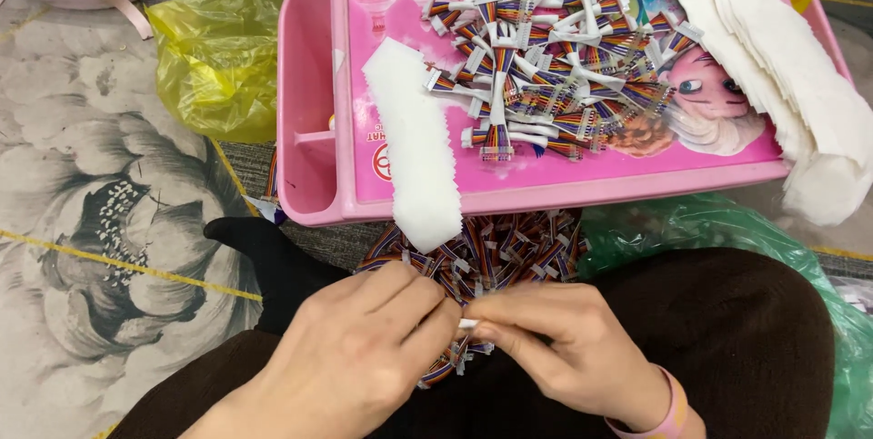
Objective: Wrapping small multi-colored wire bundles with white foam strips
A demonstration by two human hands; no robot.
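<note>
Item: short rainbow-striped ribbon cable with white plastic end connector (466, 324), over lap, pinched between left hand (364, 348) and right hand (564, 348). Judged light, limp, slightly fragile; best gripped at stiff connector. More heaped on pink plastic tray (314, 84).

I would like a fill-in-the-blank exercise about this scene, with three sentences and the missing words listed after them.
1. The pile of small striped cable pieces lies on a tray whose colour is ____.
2. The left hand and the right hand meet over the person's ____.
3. The crumpled plastic bag left of the tray is ____ in colour.

Missing words: pink; lap; yellow
</note>
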